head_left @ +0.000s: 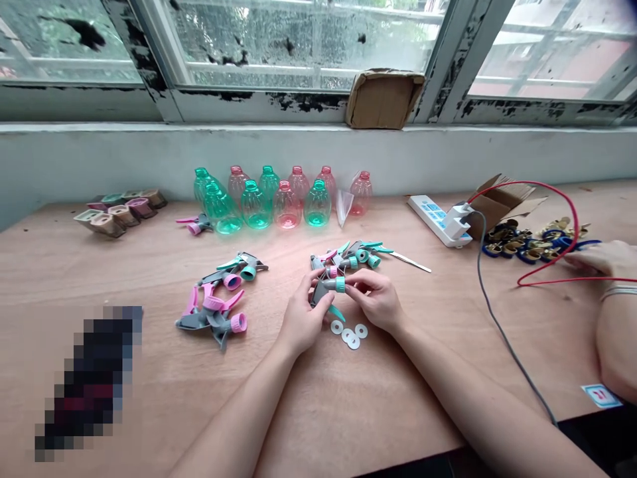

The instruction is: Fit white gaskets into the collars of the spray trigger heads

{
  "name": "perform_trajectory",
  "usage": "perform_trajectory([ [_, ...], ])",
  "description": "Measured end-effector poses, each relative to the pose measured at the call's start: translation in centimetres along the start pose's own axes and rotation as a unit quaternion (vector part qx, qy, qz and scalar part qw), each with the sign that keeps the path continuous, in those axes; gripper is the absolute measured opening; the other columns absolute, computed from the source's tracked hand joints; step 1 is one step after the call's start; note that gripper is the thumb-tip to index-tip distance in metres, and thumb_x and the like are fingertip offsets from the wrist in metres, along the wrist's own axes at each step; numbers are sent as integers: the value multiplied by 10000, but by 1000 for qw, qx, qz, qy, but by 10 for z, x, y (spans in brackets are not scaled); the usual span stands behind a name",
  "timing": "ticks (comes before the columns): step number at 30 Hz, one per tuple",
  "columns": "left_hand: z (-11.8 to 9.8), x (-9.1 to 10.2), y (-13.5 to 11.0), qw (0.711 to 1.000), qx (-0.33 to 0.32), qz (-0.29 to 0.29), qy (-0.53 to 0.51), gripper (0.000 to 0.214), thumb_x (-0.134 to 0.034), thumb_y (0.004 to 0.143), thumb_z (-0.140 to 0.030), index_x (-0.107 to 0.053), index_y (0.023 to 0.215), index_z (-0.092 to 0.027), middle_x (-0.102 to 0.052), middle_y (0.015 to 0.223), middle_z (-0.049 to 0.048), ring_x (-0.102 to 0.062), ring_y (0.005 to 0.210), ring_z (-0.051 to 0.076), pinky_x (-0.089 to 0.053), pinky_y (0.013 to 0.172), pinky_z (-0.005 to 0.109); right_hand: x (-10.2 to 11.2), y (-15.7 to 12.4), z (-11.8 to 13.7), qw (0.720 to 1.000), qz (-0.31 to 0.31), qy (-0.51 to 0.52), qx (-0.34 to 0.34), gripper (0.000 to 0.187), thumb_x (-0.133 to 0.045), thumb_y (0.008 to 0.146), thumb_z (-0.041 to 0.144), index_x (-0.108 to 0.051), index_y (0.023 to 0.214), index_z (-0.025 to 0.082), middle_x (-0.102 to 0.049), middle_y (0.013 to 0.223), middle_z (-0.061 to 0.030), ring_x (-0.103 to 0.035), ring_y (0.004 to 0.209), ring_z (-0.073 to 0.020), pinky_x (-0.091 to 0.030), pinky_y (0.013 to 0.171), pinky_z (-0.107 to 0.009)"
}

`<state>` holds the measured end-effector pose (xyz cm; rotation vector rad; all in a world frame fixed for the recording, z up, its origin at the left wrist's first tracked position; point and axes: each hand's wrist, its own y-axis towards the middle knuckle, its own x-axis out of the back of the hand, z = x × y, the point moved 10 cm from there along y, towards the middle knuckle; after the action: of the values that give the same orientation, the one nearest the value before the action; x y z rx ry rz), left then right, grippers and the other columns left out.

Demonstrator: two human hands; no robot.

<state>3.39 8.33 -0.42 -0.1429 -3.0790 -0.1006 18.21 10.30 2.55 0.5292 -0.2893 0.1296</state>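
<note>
My left hand (305,317) grips a grey trigger spray head with a green collar (340,285) and a green trigger, held sideways above the table. Close by, my right hand (377,300) has its fingers pinched at the open end of that collar; whatever is between the fingertips is too small to make out. Several flat white ring washers (353,340) lie on the table just below both hands. Beyond my hands is a heap of spray heads (362,252) with green and pink parts. To the left, another group of spray heads (213,313) lies loose.
Green and pink clear bottles (257,207) stand along the wall. A power strip (438,220) with a grey cable (485,292) and a red cable lies right. Another person's hand (597,257) is near brass-and-blue pieces (532,249). Small containers (112,222) sit far left.
</note>
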Motion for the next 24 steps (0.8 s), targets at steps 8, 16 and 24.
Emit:
perform_trajectory([
  [8,5,37,14,988,20,-94,-121,536,-662,801,-250,-475,1300,-184,-658,1112,101,-659,767,145,-582,663,290,-13,-4,16,989,75,-109,64,159,-630,894,287,-703,1005,199,-651,832,-33,-514,571,-106,-433,566,-252],
  [16,-3,41,25,995,-23,-26,94,528,-588,832,-203,-535,1357,-181,-517,1428,167,-656,1081,257,-520,945,432,-48,-20,32,932,284,-186,129,195,-719,828,316,-722,995,216,-687,903,-51,-635,788,-171,-459,700,-272],
  [24,-20,28,14,893,-122,-38,432,446,-508,881,-182,-566,1323,-206,-463,1503,96,-481,1266,333,-345,1090,552,-52,-24,32,908,339,-214,125,328,-816,712,347,-730,1015,255,-663,1003,-35,-623,835,-177,-453,702,-262],
])
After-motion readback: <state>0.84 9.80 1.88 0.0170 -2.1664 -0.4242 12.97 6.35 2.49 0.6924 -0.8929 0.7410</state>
